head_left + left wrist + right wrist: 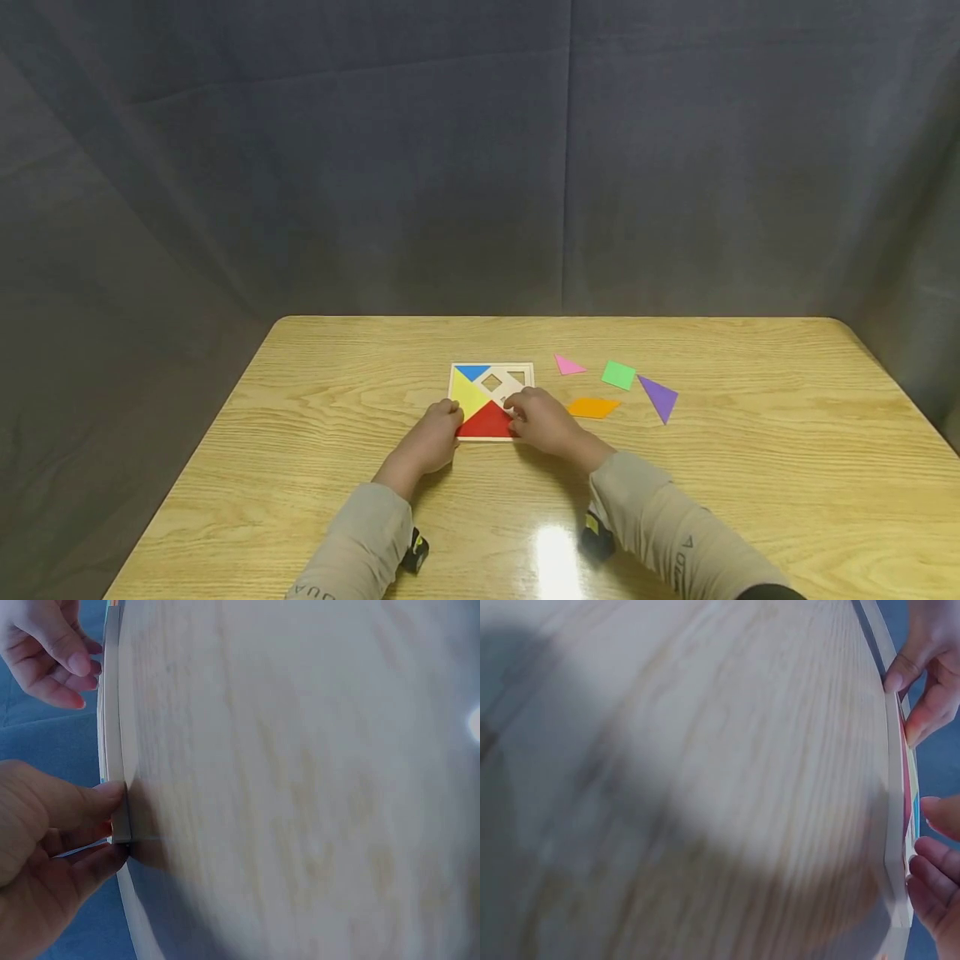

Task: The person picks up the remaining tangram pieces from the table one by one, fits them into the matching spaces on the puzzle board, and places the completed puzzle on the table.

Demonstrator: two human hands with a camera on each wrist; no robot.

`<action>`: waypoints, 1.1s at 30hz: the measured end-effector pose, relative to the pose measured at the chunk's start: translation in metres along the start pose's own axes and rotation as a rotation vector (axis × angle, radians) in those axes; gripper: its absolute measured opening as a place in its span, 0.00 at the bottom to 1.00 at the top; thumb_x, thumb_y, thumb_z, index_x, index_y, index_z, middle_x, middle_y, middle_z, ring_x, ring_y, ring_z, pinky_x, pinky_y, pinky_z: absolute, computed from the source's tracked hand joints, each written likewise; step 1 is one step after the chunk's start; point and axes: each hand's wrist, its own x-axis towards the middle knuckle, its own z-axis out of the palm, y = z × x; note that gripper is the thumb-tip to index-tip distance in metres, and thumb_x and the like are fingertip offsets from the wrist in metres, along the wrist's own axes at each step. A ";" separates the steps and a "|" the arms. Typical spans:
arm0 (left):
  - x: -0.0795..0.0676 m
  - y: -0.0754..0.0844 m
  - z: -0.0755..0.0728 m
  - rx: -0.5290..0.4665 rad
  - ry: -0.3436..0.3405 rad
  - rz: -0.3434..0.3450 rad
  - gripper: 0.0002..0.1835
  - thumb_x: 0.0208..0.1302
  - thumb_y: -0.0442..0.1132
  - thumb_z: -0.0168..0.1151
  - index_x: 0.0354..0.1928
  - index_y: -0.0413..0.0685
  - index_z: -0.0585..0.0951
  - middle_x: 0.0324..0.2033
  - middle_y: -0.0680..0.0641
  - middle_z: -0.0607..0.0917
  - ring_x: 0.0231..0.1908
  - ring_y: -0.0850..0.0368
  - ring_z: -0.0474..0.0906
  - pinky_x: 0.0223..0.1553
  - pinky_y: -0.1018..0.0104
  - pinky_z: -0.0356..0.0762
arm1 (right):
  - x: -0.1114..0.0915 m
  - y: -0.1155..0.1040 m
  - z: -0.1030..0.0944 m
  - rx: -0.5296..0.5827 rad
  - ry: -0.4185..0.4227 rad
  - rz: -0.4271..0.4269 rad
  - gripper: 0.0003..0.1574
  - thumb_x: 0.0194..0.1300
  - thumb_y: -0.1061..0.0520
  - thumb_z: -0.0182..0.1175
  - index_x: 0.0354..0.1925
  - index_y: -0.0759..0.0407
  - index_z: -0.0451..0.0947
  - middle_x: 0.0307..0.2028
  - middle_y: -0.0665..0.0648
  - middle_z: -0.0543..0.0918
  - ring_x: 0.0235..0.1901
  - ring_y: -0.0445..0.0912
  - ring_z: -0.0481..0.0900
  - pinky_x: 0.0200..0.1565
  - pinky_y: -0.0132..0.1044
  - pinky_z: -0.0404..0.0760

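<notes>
A wooden tangram tray (pixel 507 386) lies on the table with a blue triangle (pixel 472 372), a yellow triangle (pixel 467 398) and a red triangle (pixel 489 423) set in it. My left hand (pixel 437 435) pinches the tray's near left corner between thumb and fingers; the left wrist view shows this hand (pixel 52 840) close up. Over the tray's right side is my right hand (pixel 547 421), its fingers loosely bent near the red triangle. In the right wrist view the right hand (pixel 939 885) has thumb and fingers apart, with no piece visible between them.
Right of the tray lie a pink triangle (pixel 569 366), a green square (pixel 618 375), an orange parallelogram (pixel 593 407) and a purple triangle (pixel 660 398). The wooden table (pixel 337 367) meets a dark curtain (pixel 412 208) at the back.
</notes>
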 end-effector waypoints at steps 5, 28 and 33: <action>0.000 -0.001 0.001 -0.001 0.000 0.002 0.08 0.50 0.27 0.57 0.35 0.35 0.74 0.45 0.37 0.70 0.45 0.42 0.67 0.49 0.58 0.66 | -0.002 0.003 -0.002 0.015 0.032 -0.006 0.12 0.48 0.64 0.60 0.36 0.65 0.76 0.22 0.49 0.69 0.27 0.44 0.66 0.33 0.36 0.69; 0.000 -0.001 0.000 -0.012 0.003 0.005 0.08 0.50 0.26 0.58 0.34 0.35 0.73 0.45 0.37 0.70 0.46 0.42 0.67 0.49 0.58 0.67 | -0.013 0.023 -0.018 0.057 0.038 0.027 0.12 0.48 0.65 0.59 0.35 0.66 0.76 0.24 0.51 0.71 0.27 0.44 0.67 0.32 0.36 0.70; 0.000 -0.001 0.000 -0.006 0.007 0.011 0.08 0.50 0.26 0.58 0.34 0.35 0.73 0.44 0.36 0.70 0.45 0.41 0.67 0.48 0.58 0.67 | -0.016 0.031 -0.022 0.035 0.066 0.005 0.13 0.46 0.66 0.58 0.34 0.67 0.76 0.23 0.51 0.71 0.27 0.45 0.67 0.32 0.37 0.70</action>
